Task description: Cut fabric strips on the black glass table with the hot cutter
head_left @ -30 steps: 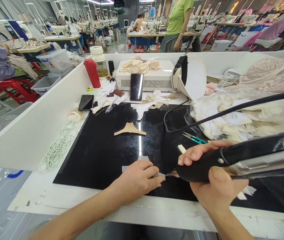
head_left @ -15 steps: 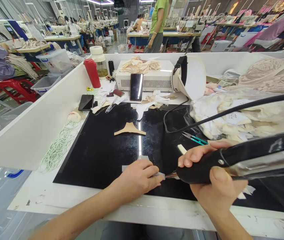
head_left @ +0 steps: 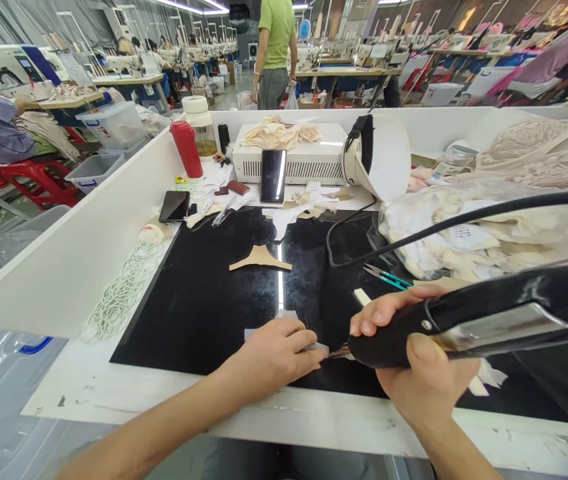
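Observation:
My right hand (head_left: 427,383) is wrapped round the black handle of a corded hot knife (head_left: 504,317), with the thumb on its near side. Its thin metal tip points left, low over the black mat (head_left: 189,307). My left hand (head_left: 279,353) presses a translucent grey template (head_left: 289,315) down on the mat, fingers close together. That hand hides most of the template; one end of it shows by the fingertips, where the knife tip meets it. Whether fabric lies beneath cannot be made out. Farther back on the mat lies a beige cut piece (head_left: 260,257).
Teal snips (head_left: 389,277) and a cream strip (head_left: 362,297) lie near my right hand. The knife's black cord (head_left: 444,233) loops over the right side. Behind stand a phone (head_left: 273,176), a white box (head_left: 309,163) and a red bottle (head_left: 187,149). Bagged fabric (head_left: 464,227) fills the right.
The hot knife and my right hand have shifted slightly left, the tip staying by the template's end. My left hand keeps its place. A person in green has moved left in the background.

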The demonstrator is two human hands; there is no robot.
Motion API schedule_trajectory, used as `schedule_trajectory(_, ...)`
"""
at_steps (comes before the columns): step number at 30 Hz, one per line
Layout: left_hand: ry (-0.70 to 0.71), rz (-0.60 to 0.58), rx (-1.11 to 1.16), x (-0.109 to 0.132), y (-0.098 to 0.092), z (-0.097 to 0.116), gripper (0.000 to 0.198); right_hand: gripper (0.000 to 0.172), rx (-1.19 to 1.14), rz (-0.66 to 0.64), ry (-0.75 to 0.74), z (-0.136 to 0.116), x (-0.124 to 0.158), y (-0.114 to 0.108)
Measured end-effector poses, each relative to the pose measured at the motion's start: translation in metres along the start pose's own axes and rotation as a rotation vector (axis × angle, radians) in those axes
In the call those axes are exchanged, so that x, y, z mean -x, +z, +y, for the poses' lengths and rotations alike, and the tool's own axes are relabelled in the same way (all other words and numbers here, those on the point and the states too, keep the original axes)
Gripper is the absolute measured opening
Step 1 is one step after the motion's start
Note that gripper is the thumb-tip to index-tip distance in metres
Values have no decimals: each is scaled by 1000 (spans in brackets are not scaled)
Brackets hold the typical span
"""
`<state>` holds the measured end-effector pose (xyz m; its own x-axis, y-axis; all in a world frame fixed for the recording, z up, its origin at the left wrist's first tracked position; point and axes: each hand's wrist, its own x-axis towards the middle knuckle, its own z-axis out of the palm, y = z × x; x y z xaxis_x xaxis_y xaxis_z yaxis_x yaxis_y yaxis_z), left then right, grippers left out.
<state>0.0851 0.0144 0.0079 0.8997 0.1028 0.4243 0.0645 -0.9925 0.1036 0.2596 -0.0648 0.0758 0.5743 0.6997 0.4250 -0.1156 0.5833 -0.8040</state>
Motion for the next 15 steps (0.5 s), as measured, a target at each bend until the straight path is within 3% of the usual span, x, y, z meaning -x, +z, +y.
schedule_trajectory(4, 20, -37, 26, -2, -1, 1, 18, 45, 15, 11, -12, -3, -3, 0)
schedule_trajectory(7, -19, 16, 100, -1, -9, 1, 19, 46, 21, -14, -13, -5, -4, 1)
schedule_trajectory(12, -192, 73, 183, 24, -37, -13, 24, 34, 236, -145, 13, -9, -5, 6)
schedule_trajectory(15, -359, 47, 170, 48, -52, -24, 24, 35, 176, -167, 34, -4, -4, 16)
